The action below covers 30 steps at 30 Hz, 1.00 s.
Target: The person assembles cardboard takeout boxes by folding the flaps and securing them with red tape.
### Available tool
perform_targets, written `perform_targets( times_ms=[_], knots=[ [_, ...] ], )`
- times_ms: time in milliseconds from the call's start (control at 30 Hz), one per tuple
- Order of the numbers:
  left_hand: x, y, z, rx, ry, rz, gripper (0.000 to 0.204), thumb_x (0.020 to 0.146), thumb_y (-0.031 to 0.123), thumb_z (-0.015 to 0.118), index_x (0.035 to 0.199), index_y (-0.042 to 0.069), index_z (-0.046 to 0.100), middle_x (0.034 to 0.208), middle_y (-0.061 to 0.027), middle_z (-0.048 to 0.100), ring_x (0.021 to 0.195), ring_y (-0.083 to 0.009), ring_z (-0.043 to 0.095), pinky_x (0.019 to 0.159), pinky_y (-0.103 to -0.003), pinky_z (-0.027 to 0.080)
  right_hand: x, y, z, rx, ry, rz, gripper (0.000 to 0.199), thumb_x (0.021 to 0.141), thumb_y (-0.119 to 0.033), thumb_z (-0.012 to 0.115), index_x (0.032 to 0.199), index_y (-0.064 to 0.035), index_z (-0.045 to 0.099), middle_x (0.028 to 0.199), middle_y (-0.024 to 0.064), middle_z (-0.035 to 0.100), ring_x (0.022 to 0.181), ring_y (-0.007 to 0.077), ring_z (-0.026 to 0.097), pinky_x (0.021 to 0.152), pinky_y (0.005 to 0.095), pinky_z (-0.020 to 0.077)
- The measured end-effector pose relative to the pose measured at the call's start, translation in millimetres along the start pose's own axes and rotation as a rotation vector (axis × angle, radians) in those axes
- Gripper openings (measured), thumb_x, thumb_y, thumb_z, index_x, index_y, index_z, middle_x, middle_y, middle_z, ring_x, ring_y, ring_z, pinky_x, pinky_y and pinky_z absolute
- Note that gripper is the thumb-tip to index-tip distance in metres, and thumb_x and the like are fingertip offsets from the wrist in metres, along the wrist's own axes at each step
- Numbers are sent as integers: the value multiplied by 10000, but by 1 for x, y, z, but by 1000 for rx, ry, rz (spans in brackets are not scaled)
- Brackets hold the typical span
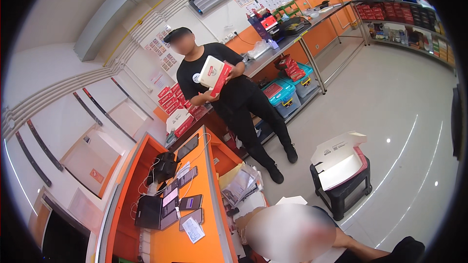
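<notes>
My right hand (342, 240) comes in at the lower edge, below a black sleeve (408, 250). It meets a large blurred whitish shape (287, 234) with a reddish patch, and its fingers are lost in the blur. A pale flap-like piece (292, 200) sticks out above that shape. My left hand does not show. Nearest to the right hand, an open white-and-red carton (341, 168) rests on a black stool (343, 198), its lid raised. Across from me, a person in black (214, 83) holds a similar white-and-red box (214, 74) in both hands.
On the left, an orange counter (207, 214) carries several phones (190, 202), cables and a paper slip (193, 231). Papers in a clear holder (240, 185) stand beside it. Behind the person are stacked red boxes (170, 101), a steel table (292, 44) and lidded bins (280, 92).
</notes>
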<state>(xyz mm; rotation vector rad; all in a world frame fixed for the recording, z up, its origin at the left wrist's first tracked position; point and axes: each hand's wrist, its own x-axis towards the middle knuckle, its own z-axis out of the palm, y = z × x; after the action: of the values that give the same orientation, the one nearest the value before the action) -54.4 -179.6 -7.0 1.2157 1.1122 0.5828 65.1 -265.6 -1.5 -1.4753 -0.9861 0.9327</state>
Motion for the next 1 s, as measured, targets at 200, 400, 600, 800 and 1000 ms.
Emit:
perform_targets(
  times_ms=[200, 400, 600, 800, 1000],
  knots=[
    [-13, 15, 4, -55, -81, -216, 328, 852, 121, 646, 1101, -86, 596, 931, -145, 654, 808, -197, 656, 728, -282, 556, 65, -8, -13, -170, 298, 92, 312, 832, -267, 608, 955, 15, 654, 853, 220, 659, 803, 382, 646, 756, 432, 506],
    [-14, 24, 12, 182, -127, -103, 345, 825, 137, 662, 1102, -63, 608, 932, -148, 680, 795, -174, 671, 717, -285, 547, 98, -15, -7, -468, 210, -37, 234, 777, -184, 575, 857, 23, 649, 753, 259, 614, 738, 413, 610, 700, 462, 491],
    [-7, 12, 10, 405, -7, 18, 405, 762, 276, 721, 985, -56, 660, 858, -181, 689, 789, -195, 677, 737, -314, 515, 63, -45, 2, -623, 97, -156, 195, 650, -145, 614, 768, 0, 671, 744, 217, 635, 724, 372, 629, 697, 443, 509],
    [2, -14, 8, 563, 76, -12, 402, 755, 284, 705, 985, -43, 665, 836, -168, 691, 743, -201, 673, 709, -307, 509, 58, -40, 17, -642, 102, -57, 196, 646, -157, 617, 716, 18, 669, 691, 238, 618, 684, 385, 626, 673, 456, 509],
    [-14, 25, 29, 317, 15, -23, 399, 820, 297, 659, 1007, -55, 656, 816, -153, 690, 711, -193, 668, 640, -302, 513, 90, -47, -1, -626, 160, 16, 182, 640, -148, 616, 681, 17, 679, 671, 249, 611, 662, 400, 626, 661, 446, 520]
  ],
)
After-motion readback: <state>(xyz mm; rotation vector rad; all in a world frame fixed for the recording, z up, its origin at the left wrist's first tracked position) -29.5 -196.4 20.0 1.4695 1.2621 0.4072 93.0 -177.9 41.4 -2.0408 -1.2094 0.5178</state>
